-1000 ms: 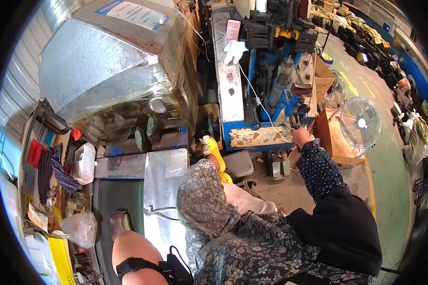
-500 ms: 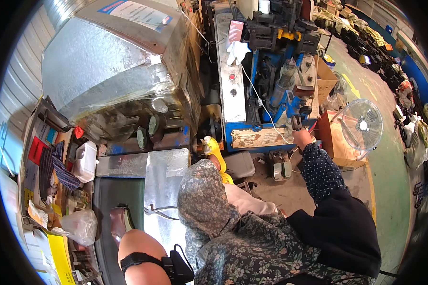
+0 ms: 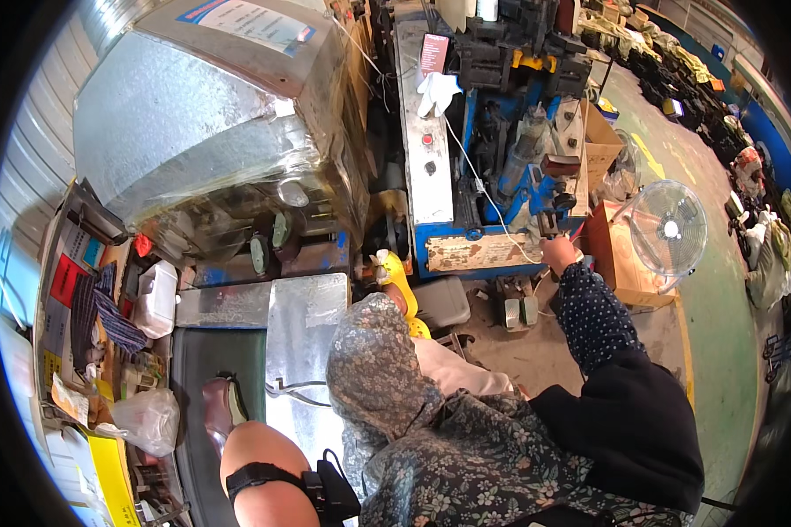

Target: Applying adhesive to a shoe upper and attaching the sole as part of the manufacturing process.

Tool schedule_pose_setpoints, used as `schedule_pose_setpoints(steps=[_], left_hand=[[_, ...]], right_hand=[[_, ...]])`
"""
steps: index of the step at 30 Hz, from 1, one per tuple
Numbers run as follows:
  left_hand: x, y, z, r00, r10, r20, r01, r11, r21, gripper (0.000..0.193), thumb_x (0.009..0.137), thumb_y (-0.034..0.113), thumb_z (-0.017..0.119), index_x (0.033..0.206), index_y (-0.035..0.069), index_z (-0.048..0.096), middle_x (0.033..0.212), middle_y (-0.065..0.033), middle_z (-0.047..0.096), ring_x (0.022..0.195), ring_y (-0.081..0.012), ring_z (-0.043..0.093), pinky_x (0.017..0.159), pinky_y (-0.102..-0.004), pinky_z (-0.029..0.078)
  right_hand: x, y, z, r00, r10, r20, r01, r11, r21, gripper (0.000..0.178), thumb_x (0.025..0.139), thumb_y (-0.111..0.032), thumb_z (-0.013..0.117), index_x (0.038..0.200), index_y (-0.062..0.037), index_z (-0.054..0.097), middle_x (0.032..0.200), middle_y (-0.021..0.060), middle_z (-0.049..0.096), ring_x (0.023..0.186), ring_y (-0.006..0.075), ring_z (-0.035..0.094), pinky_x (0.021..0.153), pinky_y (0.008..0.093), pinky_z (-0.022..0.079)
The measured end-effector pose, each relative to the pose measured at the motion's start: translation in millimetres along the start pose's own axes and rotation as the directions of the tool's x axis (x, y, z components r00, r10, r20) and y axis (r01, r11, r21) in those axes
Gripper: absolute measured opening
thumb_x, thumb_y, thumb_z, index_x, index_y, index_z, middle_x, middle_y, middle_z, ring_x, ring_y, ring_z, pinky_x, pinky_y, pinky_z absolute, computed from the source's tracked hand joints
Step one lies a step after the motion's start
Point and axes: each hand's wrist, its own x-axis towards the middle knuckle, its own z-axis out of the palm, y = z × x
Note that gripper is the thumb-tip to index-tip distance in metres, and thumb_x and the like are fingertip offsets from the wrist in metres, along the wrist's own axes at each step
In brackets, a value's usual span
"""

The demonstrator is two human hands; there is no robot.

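From the lower edge my bare left arm comes up, with a black strap and a small black device around it; my left hand (image 3: 264, 446) ends over the conveyor. Its fingers are hidden underneath. Just beyond it, partly covered, is a dark reddish-brown shoe (image 3: 218, 408). The dark conveyor belt (image 3: 215, 351) runs beneath, and whether my hand touches the shoe cannot be made out. A sheet-metal top (image 3: 306, 329) lies alongside to the right, carrying a metal rod frame (image 3: 301, 391). My right hand is out of view.
A co-worker in a floral hood (image 3: 378, 360) fills the lower middle; their hand (image 3: 559, 253) reaches a blue machine (image 3: 527, 189). A metal housing (image 3: 202, 123) stands at the far left, cluttered shelves (image 3: 105, 325) nearer. A round fan (image 3: 671, 230) and cardboard box (image 3: 620, 259) stand right.
The view has shifted very slightly. My left arm and the shoe keep nearly the same places, and the co-worker's hand stays at the blue machine.
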Motion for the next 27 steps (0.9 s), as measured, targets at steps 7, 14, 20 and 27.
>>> schedule_pose_setpoints(steps=[7,14,20,27], left_hand=[[1,0,1,1.0,0.0,-0.001,0.0,1.0,0.015,0.019,0.096,0.013,0.046,0.095,0.011,0.064,0.097,-0.0054,0.062,0.091,-0.0228,0.06,0.078,-0.0388,0.049],[2,3,3,1.0,0.004,0.012,-0.004,0.999,0.033,0.019,0.096,0.014,0.046,0.096,0.011,0.064,0.098,-0.0054,0.062,0.091,-0.0228,0.06,0.078,-0.0389,0.049],[2,3,6,1.0,0.005,0.013,-0.005,0.999,0.046,0.019,0.096,0.014,0.046,0.096,0.011,0.064,0.098,-0.0053,0.062,0.092,-0.0228,0.06,0.079,-0.039,0.049],[2,3,5,1.0,0.014,0.027,-0.016,0.999,0.052,0.019,0.096,0.014,0.045,0.097,0.011,0.064,0.099,-0.0053,0.062,0.092,-0.0228,0.06,0.079,-0.0392,0.049]], right_hand=[[-1,-11,-14,1.0,0.011,-0.017,-0.01,0.999,0.045,0.022,0.07,-0.02,0.073,0.084,-0.0044,0.066,0.07,0.0181,0.063,0.067,0.0358,0.065,0.057,0.045,0.052],[-2,-13,-16,0.993,0.121,0.01,-0.12,0.966,0.227,0.016,0.081,-0.016,0.063,0.085,-0.0008,0.066,0.069,0.0172,0.063,0.064,0.0322,0.066,0.055,0.0426,0.052],[-7,-17,-30,1.0,0.005,0.015,-0.006,0.997,0.073,0.016,0.084,-0.014,0.06,0.086,0.0006,0.065,0.073,0.018,0.065,0.065,0.0303,0.067,0.054,0.0399,0.053],[-5,-14,-24,0.998,0.061,-0.031,-0.058,0.994,0.088,0.016,0.08,-0.016,0.064,0.087,-0.0019,0.066,0.074,0.0185,0.065,0.066,0.0328,0.067,0.056,0.0422,0.053]])
